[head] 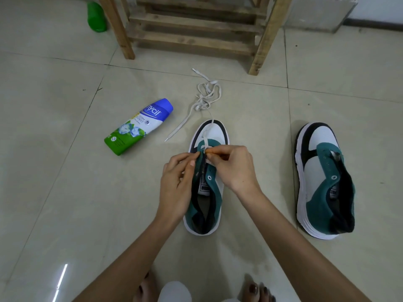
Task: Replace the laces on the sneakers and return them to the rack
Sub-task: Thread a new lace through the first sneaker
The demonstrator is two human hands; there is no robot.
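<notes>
Okay, your left hand (pixel 177 177) pinched the sneaker (pixel 218 132) flap steady; your right hand (pixel 231 165), just beside, pinched the lace (pixel 198 106) tip, best fed straight through.

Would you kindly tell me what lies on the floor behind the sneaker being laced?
A tangled white lace lies there, one strand running over the toe to the right hand; a wooden rack stands farther back. Fingers hide where it threads.
</notes>
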